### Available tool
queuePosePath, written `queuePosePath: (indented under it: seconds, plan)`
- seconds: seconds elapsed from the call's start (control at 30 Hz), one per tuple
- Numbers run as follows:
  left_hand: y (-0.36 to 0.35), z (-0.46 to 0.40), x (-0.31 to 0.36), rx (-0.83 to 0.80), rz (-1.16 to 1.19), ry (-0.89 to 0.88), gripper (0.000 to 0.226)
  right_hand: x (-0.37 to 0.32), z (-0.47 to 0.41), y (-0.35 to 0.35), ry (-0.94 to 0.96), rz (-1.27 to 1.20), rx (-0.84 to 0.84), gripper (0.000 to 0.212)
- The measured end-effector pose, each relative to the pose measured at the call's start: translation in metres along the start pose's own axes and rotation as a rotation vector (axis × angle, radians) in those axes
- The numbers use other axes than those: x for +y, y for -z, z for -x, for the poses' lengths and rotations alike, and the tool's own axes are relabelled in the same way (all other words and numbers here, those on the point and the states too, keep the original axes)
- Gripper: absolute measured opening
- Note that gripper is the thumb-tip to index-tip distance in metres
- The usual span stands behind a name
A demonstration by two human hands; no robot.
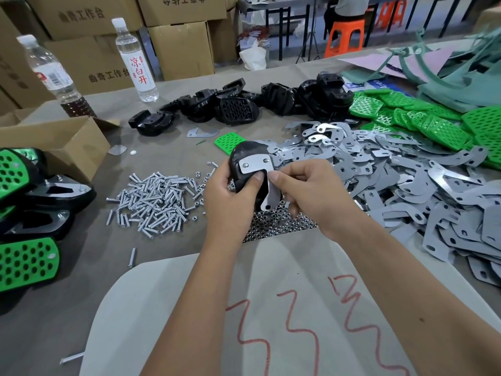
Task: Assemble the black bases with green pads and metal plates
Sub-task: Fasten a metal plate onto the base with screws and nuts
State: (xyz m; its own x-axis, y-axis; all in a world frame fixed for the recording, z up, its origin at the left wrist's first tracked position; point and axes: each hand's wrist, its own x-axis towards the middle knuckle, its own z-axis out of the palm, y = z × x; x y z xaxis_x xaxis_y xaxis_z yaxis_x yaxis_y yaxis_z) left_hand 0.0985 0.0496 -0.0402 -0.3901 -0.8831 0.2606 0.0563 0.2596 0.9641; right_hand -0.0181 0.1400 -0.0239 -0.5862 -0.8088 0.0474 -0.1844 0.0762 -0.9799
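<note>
My left hand (227, 194) grips a black base (245, 156) held above the table, thumb pressed on a metal plate (257, 165) that lies on the base with two screw ends showing through its holes. My right hand (303, 188) pinches the plate's lower leg (272, 198) between thumb and fingers. More black bases (244, 104) are heaped at the back, green pads (423, 118) are piled at the right, and loose metal plates (393, 172) spread over the right side. One green pad (226, 141) lies just behind the held base.
Screws (157, 202) lie in a pile at the left, nuts (279, 223) under my hands. Finished bases with green pads (24, 213) are stacked at the far left beside an open carton (67, 142). Two bottles (135, 61) stand behind. A grey sheet with red marks (271, 308) lies nearest me.
</note>
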Motion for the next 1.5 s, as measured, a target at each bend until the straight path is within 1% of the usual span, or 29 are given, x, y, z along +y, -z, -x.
queuePosePath:
  seconds: [0.1,0.27,0.47,0.6,0.97,1.17,1.33,1.5]
  plan:
    - [0.000,-0.002,-0.004,0.026,-0.044,0.009,0.022,0.001,0.000,-0.001,-0.017,-0.027,-0.004,0.026]
    - [0.001,-0.003,-0.007,0.014,-0.050,0.012,0.020,0.002,-0.001,-0.002,-0.018,-0.046,0.037,0.023]
    - [0.000,-0.004,-0.008,0.011,-0.026,-0.008,0.017,0.004,0.001,-0.006,0.021,-0.063,0.039,0.025]
    - [0.001,-0.003,-0.008,-0.016,-0.026,0.033,0.021,0.006,0.001,-0.008,0.031,-0.067,0.092,0.021]
    - [0.001,0.004,0.004,-0.081,-0.069,0.077,0.030,0.011,0.000,-0.013,0.016,-0.196,0.142,0.024]
    - [0.003,0.007,0.011,-0.176,0.058,0.176,0.022,0.010,-0.001,-0.010,0.040,-0.206,0.160,0.024]
    - [0.007,0.006,0.015,-0.291,0.138,0.208,0.031,0.008,-0.001,-0.009,0.047,-0.244,0.172,0.022]
    - [0.008,0.005,0.012,-0.324,0.116,0.228,0.033,0.011,0.000,-0.008,0.028,-0.256,0.178,0.021]
